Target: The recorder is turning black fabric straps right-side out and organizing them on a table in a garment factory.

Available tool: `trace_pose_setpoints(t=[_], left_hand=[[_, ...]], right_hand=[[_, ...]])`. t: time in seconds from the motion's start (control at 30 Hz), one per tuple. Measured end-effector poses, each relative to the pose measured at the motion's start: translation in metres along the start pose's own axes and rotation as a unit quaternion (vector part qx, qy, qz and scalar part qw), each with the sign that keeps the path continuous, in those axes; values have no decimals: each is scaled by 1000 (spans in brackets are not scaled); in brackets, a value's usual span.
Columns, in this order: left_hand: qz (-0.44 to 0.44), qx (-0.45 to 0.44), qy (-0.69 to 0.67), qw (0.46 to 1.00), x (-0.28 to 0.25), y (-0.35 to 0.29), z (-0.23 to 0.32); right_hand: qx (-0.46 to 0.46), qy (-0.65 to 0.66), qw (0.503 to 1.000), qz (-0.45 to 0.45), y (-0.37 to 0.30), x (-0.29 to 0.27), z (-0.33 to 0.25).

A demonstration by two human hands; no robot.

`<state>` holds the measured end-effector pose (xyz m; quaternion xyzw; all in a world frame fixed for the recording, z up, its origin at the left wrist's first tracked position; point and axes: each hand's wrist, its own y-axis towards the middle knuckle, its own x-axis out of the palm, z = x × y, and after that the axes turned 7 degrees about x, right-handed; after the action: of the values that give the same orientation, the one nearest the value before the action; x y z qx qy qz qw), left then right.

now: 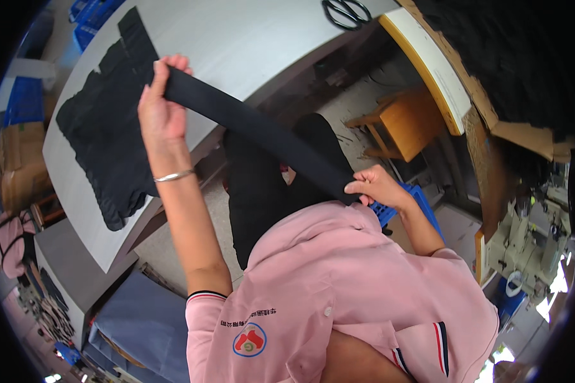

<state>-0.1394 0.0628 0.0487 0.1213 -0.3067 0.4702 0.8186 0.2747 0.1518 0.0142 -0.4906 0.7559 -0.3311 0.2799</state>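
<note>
A long black fabric band stretches slantwise between my hands, over the table's edge and my lap. At its upper left end, my left hand is closed on the band, thumb up along its edge. My right hand pinches the lower right end between thumb and fingers, close to my waist. Beside my left hand, black fabric pieces with ruffled edges lie on the white table. One narrow strip of that fabric reaches toward the table's far side. Whether the band joins these pieces is hidden behind my left hand.
Black-handled scissors lie at the table's far right edge. A wooden stool and a blue plastic basket stand to my right. Beyond them are a cardboard box with black cloth and sewing machines. Blue cloth covers something at lower left.
</note>
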Motion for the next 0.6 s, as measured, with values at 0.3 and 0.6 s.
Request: trace_pose_setpoints(t=[0.3, 0.6], left_hand=[[75, 35, 157, 984, -1, 46, -48], [-194, 355, 722, 561, 13, -9, -109]], right_hand=[[-46, 45, 998, 5, 7, 6, -10], [-94, 83, 991, -46, 57, 29, -28]])
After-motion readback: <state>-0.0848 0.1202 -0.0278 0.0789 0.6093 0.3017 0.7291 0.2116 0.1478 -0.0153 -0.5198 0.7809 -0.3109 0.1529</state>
